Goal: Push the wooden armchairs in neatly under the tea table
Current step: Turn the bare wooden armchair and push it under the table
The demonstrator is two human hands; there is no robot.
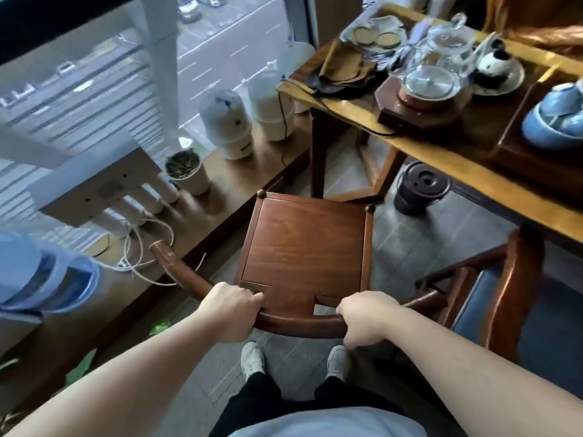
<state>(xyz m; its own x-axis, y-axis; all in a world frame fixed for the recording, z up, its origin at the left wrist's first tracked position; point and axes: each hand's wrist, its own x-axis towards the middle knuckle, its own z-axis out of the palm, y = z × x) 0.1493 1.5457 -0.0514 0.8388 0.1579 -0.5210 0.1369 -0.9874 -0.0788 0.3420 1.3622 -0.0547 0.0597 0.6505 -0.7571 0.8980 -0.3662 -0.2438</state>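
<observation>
A brown wooden armchair [303,244] with a curved back rail stands in front of me, its seat facing the tea table's [353,108] end. My left hand [233,310] grips the rail on the left, my right hand [366,320] grips it on the right. The chair's front edge sits close to the table's dark leg [318,152]. A second wooden armchair [511,288] with a blue cushion stands to the right, partly under the table's long side.
A low wooden ledge [220,197] along the window carries white canisters [227,124], a plant pot [187,171] and cables. A dark round bin [419,187] sits under the table. Glass teapots [438,67] and blue bowls [555,121] crowd the tabletop. My feet [252,357] stand behind the chair.
</observation>
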